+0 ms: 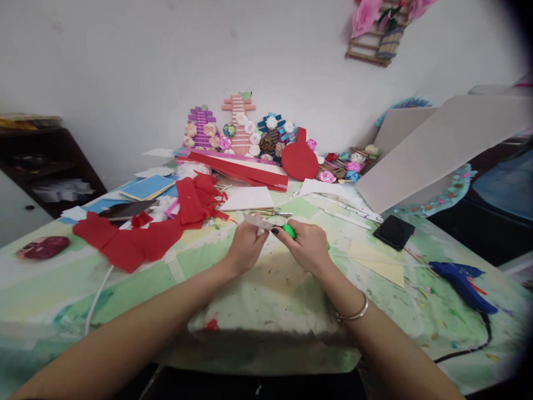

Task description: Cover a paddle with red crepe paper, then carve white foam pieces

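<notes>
My right hand (308,244) is closed around the green handle of a knife (288,230), whose pale blade points left. Opposite it, my left hand (245,247) is closed, fingers pinched round a small white piece (260,230) close under the blade. What this piece is I cannot make out. Both hands are raised over the near middle of the table, almost touching. Just beyond them lie a pair of scissors (277,213) and a white card (245,198).
Red crepe paper (141,244) spreads on the left near a maroon case (43,248). At right lie a black phone-like slab (394,232), yellow paper (381,266) and a blue glue gun (464,286) with its cord. Stick-and-flower crafts (239,128) and a red round cutout (300,160) stand behind.
</notes>
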The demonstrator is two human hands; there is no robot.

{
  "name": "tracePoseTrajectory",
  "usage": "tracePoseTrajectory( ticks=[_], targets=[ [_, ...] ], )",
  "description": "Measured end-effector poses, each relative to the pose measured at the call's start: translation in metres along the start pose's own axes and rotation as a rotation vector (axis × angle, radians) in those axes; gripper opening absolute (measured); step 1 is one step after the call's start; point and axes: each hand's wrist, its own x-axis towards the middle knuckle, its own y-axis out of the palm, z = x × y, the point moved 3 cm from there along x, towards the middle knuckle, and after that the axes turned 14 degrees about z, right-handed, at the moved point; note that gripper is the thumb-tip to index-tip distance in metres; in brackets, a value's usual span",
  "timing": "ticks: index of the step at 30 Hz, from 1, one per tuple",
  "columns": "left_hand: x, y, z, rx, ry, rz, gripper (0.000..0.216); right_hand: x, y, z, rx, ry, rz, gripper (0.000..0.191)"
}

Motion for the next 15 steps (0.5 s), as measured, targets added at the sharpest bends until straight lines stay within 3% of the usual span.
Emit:
tracePoseTrajectory(
  ticks=[8, 15],
  targets=[
    [0.0016, 0.0008, 0.0044, -0.014, 0.041, -0.027, 0.028, -0.0018, 0.0002, 0.0041, -0.030, -0.026, 0.039, 0.056],
    [0.0000, 0.0016, 0.0015, -0.001, 0.035, -0.015, 0.026, -0.0009, 0.0008, 0.0034, -0.043, 0.000, 0.031, 0.057]
  ],
)
